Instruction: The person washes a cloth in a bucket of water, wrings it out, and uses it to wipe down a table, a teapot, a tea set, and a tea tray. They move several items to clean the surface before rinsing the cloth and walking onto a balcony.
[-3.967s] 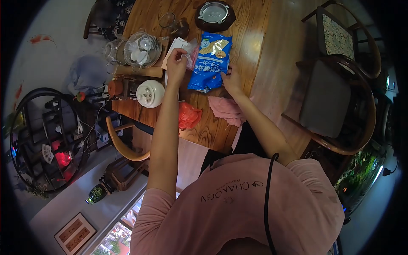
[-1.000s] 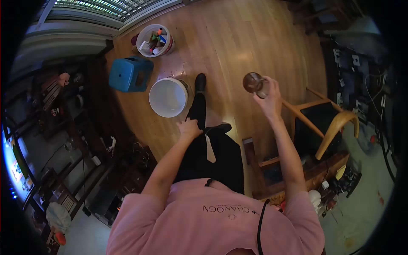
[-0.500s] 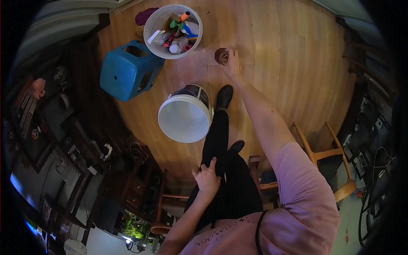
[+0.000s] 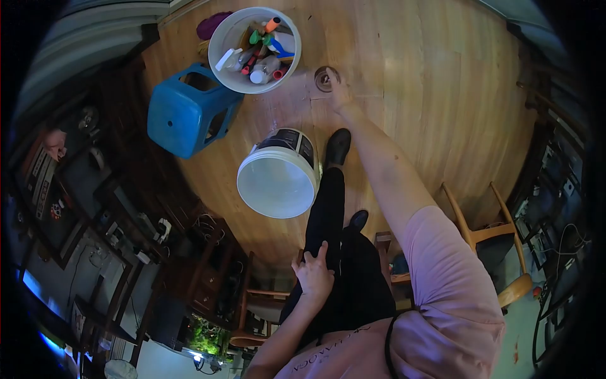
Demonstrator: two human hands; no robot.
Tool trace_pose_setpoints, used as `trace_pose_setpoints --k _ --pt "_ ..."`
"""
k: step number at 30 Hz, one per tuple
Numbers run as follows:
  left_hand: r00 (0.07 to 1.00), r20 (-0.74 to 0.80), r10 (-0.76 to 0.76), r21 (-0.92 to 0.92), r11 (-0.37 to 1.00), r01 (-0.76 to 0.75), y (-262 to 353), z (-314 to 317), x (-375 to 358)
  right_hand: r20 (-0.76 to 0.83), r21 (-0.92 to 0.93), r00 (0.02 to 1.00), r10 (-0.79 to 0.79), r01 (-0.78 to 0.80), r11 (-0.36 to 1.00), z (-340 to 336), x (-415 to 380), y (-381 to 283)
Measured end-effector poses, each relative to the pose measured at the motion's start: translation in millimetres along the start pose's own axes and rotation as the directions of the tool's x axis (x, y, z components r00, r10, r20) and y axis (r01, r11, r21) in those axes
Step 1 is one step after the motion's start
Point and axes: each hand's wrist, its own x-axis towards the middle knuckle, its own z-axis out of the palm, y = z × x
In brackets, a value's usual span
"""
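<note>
A small brown round dish (image 4: 324, 79) is near the floor beyond my feet. My right hand (image 4: 341, 91) is at its right rim, fingers pinched on it and reaching over its middle. My left hand (image 4: 315, 275) lies on my dark-trousered leg with its fingers apart, holding nothing. Left of my right hand is a white bucket (image 4: 213, 47) filled with bottles, brushes and an orange-tipped tool. A second white bucket (image 4: 278, 183) lies tilted, its opening toward me, beside my shoe (image 4: 338, 146).
A blue plastic stool (image 4: 177, 117) lies on its side at the left. Purple cloth (image 4: 211, 24) is behind the filled bucket. Wooden chairs (image 4: 492, 234) stand at the lower right and lower left, with dark cabinets (image 4: 208, 278) along the left.
My right hand and the brown dish have moved slightly away and left, and the dish's round face shows more fully. My left hand stays on my leg. The view has shifted a little.
</note>
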Motion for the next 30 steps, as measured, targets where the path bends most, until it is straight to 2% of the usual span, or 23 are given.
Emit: trace_pose_setpoints --k 2,4,6,7,9,10,12,14,15,17,18,20,21,22,23,24,26,28,30 --pt "1.0 -0.014 0.024 0.034 0.999 -0.024 3.0 2.9 0.1 0.038 -0.028 0.998 0.056 -0.055 0.998 5.8 -37.0 20.4" --pt "0.998 -0.03 0.05 0.072 0.996 -0.048 5.6 10.4 -0.3 0.127 -0.095 0.983 0.132 -0.12 0.988 -3.6 -107.1 34.5" --pt "0.996 -0.07 0.064 0.151 0.987 -0.052 7.2 21.4 0.6 0.211 0.041 0.96 0.186 -0.199 0.979 -8.3 -186.3 54.7" --pt "0.993 -0.085 0.087 0.171 0.983 -0.071 8.0 26.7 1.7 0.21 -0.011 0.966 0.154 -0.156 0.988 -4.8 -225.6 72.6" --pt "0.997 -0.058 0.054 0.233 0.972 -0.039 9.4 37.8 2.2 0.253 -0.007 0.943 0.217 -0.222 0.975 -10.0 -308.6 94.4" --pt "0.994 -0.071 0.081 0.256 0.965 -0.061 13.3 41.0 2.9 0.267 0.051 0.933 0.242 -0.264 0.963 -15.4 -346.7 107.6" --pt "0.999 -0.02 0.03 0.312 0.95 -0.022 16.7 47.6 -0.9 0.255 0.135 0.925 0.281 -0.322 0.937 -27.9 -415.5 123.7" --pt "0.998 -0.045 0.039 0.3 0.954 -0.024 17.2 65.1 -0.5 0.3 0.256 0.873 0.384 -0.462 0.849 -49.3 -480.5 138.8" --pt "0.991 -0.113 0.067 0.37 0.929 -0.021 24.7 69.3 -11.0 0.248 0.306 0.857 0.452 -0.512 0.803 -60.1 -514.1 144.9" --pt "0.953 -0.094 0.289 0.464 0.859 -0.215 22.4 84.6 -5.5 0.116 0.459 0.943 0.313 -0.331 0.825 -82.0 -583.5 150.9" --pt "0.91 -0.012 0.415 0.484 0.798 -0.358 30.1 79.6 -9.6 0.031 0.456 0.957 0.29 -0.272 0.848 -99.1 -615.5 146.4" --pt "0.817 0.107 0.566 0.391 0.732 -0.558 42.4 80.4 11.0 -0.114 0.492 0.946 0.305 -0.213 0.844 -139.5 -674.8 131.1" --pt "0.764 0.087 0.639 0.398 0.681 -0.615 48.8 77.0 21.9 -0.178 0.536 0.929 0.325 -0.185 0.823 -153.8 -703.6 127.6" --pt "0.712 0.063 0.699 0.395 0.638 -0.661 71.0 71.5 24.3 -0.242 0.608 0.848 0.471 -0.246 0.755 -165.0 -737.4 124.0" --pt "0.645 0.166 0.746 0.467 0.517 -0.717 105.6 66.7 9.8 -0.305 0.719 0.791 0.531 -0.174 0.673 -171.8 -764.9 117.5" --pt "0.584 0.177 0.793 0.53 0.423 -0.735 129.8 51.2 -6.6 -0.366 0.794 0.741 0.562 -0.066 0.605 -170.1 -783.5 109.2" --pt "0.493 0.206 0.845 0.614 0.281 -0.737 177.5 16.9 -39.0 -0.385 0.923 0.555 0.738 0.228 0.31 -147.7 -820.9 94.9" --pt "0.41 0.402 0.819 0.463 0.204 -0.863 238.2 4.8 -75.1 -0.354 0.928 0.292 0.888 0.227 0.295 -127.7 -865.7 63.2" --pt "0.276 0.577 0.768 0.408 0.021 -0.913 297.0 4.6 -88.1 -0.235 0.954 0.097 0.967 0.214 0.21 -95.6 -893.6 24.0"
